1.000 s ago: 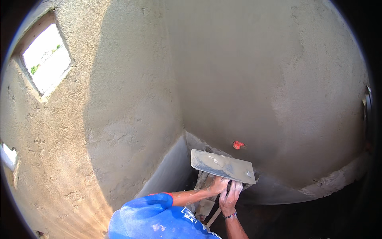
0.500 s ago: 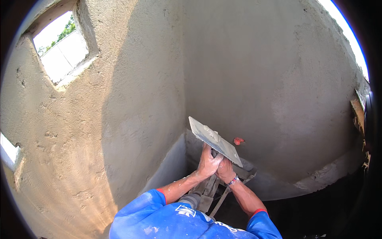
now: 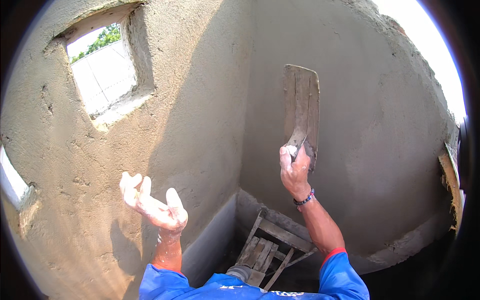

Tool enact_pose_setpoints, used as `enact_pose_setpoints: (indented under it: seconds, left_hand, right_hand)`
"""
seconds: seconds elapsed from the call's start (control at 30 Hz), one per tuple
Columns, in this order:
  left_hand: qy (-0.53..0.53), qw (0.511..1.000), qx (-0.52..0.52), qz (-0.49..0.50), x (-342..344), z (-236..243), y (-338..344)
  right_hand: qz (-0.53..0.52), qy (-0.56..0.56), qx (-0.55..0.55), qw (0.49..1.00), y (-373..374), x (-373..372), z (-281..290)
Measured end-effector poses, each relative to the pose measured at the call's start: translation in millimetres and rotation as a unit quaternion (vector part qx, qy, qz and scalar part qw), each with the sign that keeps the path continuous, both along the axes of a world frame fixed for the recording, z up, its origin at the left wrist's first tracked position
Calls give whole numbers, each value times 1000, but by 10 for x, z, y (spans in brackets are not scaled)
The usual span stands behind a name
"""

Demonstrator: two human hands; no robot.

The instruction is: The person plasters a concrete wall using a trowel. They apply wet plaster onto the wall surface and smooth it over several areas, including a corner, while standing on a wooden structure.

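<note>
My right hand (image 3: 295, 170) is closed round the handle of a plastering float (image 3: 301, 102), a long board smeared with grey plaster. Its blade points up and lies against or just off the grey plastered wall (image 3: 375, 125) on the right; I cannot tell whether they touch. A white lump of plaster (image 3: 292, 150) shows beside the right thumb. My left hand (image 3: 157, 207) is raised in front of the rough left wall (image 3: 120, 160), fingers spread and partly curled, holding nothing. Pale plaster coats its fingers and palm.
A wooden stand of slats (image 3: 262, 252) is below, in the corner between the walls. In the left wall is a square window opening (image 3: 105, 75), with a smaller opening (image 3: 14, 182) lower down. A broken board edge (image 3: 450, 185) juts out at the far right.
Both hands were together at the float, its blade tilted with plaster on it. Now the left hand has let go and moved left; the right has raised the float upright along the wall.
</note>
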State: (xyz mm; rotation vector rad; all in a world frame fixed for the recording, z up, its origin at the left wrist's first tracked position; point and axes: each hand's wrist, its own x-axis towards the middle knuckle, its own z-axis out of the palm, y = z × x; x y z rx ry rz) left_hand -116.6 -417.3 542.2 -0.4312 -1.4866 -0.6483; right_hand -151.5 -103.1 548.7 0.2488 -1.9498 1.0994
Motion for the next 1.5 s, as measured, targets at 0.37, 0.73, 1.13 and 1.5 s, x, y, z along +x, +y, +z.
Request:
enact_pose_setpoints:
  seconds: [0.37, 0.73, 1.13, 1.5]
  left_hand:
    - [-60, 966, -28, 249, -163, -71, -435]
    - [-72, 939, -73, 329, -349, -214, -509]
    - [-60, 922, -90, 372, -424, -156, -517]
    - [-55, 919, -79, 382, -445, -182, -541]
  right_hand:
    - [126, 10, -187, 974, -357, -1684, 2167]
    - [101, 56, -175, 978, -390, -2275, 3102]
    - [29, -23, -133, 990, -383, -2439, 2913]
    - [10, -108, -199, 974, -406, -2298, 1430]
